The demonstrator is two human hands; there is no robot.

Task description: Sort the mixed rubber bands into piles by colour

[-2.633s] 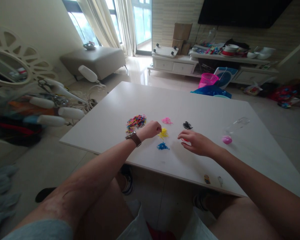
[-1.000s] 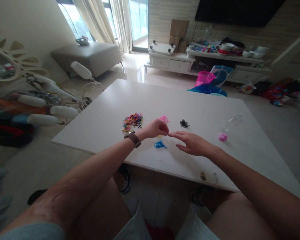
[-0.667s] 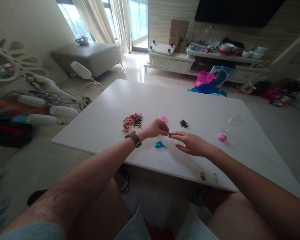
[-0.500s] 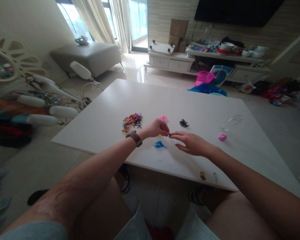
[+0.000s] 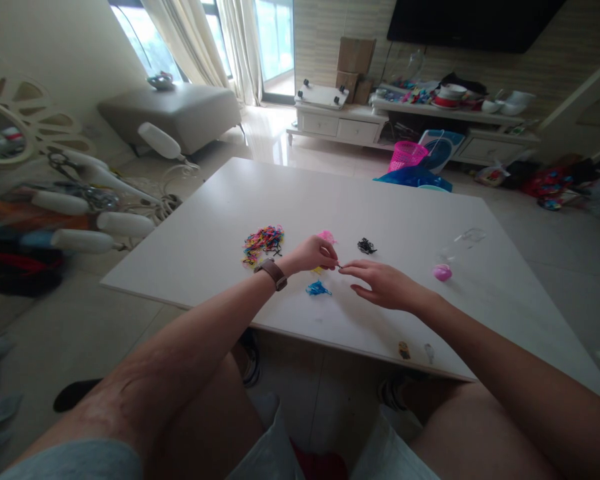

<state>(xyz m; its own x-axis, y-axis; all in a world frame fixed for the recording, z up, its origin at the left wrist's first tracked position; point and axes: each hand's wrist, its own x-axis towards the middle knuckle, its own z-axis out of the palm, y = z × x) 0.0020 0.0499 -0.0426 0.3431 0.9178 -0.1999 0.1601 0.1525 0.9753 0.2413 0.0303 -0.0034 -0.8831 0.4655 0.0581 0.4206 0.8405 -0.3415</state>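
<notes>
Above the middle of the table, my left hand [image 5: 318, 255] is pinched on a small dark rubber band [image 5: 339, 267]. My right hand [image 5: 380, 284] is open, palm down, its stretched fingertips right by that band; whether they touch it I cannot tell. A mixed heap of coloured rubber bands [image 5: 263, 243] lies left of my left wrist. Behind my left hand is a pink pile [image 5: 327, 237], partly covered; yellow bands [image 5: 317, 270] peek out below it. A blue pile [image 5: 319, 288] sits nearer me, and a black pile [image 5: 367, 246] lies beyond my right hand.
On the white table [image 5: 290, 193], a pink round object [image 5: 443, 273] and a clear plastic item [image 5: 471, 237] lie to the right. Two small flat pieces, one brownish [image 5: 404, 350], are near the front edge. A lamp with white shades [image 5: 125, 225] stands at left.
My hands have drawn very slightly apart, and more of the dark band shows between them. The piles have stayed put.
</notes>
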